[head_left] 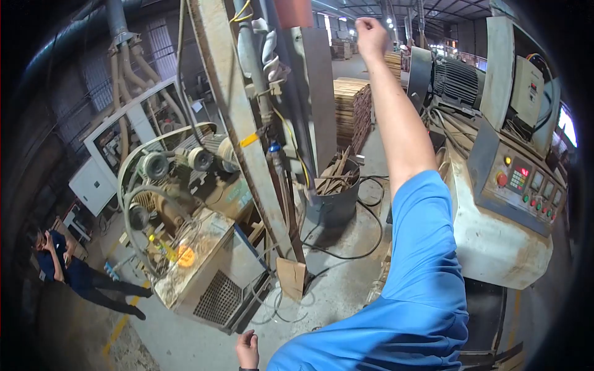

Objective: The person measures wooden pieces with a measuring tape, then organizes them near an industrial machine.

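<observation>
My right hand (372, 38) is raised high at the end of my outstretched arm, in a blue sleeve. Its fingers are curled closed, and no object shows in them. Behind it in the view are a grey upright panel (317, 93) and a stack of wooden boards (352, 111). Low at the bottom edge, my left hand (247, 351) has its fingers bent inward, with a dark band at the wrist. Nothing is visible in that hand either. It appears closest to the grille-fronted machine base (219, 300), apart from it.
A control panel (520, 179) with buttons sits on the machine at right. A bin of wood scraps (334, 204) and a loose cable (371, 247) are ahead. A rusty metal post (238, 123) stands left of centre. Another person (77, 272) stands at far left.
</observation>
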`<state>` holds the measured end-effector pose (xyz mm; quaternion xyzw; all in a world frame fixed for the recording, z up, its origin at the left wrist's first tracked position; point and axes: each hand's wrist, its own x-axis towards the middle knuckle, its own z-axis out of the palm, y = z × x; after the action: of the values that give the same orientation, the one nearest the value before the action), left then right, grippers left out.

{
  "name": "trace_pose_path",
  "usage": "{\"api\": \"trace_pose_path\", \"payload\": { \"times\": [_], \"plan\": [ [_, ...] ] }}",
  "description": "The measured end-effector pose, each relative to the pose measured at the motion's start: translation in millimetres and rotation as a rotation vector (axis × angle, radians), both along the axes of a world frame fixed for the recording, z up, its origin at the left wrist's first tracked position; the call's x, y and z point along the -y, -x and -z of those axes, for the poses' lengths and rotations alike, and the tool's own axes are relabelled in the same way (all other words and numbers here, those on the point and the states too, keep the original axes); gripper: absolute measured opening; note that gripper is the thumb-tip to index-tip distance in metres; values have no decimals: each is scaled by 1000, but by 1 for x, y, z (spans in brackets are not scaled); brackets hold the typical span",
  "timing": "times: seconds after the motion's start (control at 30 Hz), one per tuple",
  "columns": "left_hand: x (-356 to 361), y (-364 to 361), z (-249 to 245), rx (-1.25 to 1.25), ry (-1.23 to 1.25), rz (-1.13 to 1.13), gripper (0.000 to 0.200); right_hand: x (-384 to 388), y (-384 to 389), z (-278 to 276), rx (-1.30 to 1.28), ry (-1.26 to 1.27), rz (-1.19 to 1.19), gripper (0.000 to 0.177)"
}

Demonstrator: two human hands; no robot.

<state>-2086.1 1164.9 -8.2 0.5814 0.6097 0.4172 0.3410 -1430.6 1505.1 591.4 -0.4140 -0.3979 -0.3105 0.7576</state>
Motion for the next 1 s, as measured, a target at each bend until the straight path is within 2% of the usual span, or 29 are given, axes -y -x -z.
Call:
{"api": "trace_pose_path", "payload": {
  "times": [0.07,0.13,0.2,0.27,0.47,0.67,1.0],
  "plan": [
    [-23,-3,1,1,11,15,19,-27,5,-6,-60,267,109,16],
    [-42,-11,-2,-3,34,30,19,-51,9,-6,-67,360,70,16],
    [-63,-10,18,-14,4,65,19,-81,-1,-9,-43,413,73,16],
    [-79,-22,1,-24,-6,92,19,-85,4,-8,-26,477,11,17],
    [-112,-36,-9,-49,13,124,19,-113,-19,-7,177,383,-42,20],
    [-128,-45,-12,-56,11,129,19,-108,-15,-9,370,328,47,17],
    [-130,-54,-15,-71,-19,166,20,-113,-14,-4,421,316,18,20]
  ]
}}
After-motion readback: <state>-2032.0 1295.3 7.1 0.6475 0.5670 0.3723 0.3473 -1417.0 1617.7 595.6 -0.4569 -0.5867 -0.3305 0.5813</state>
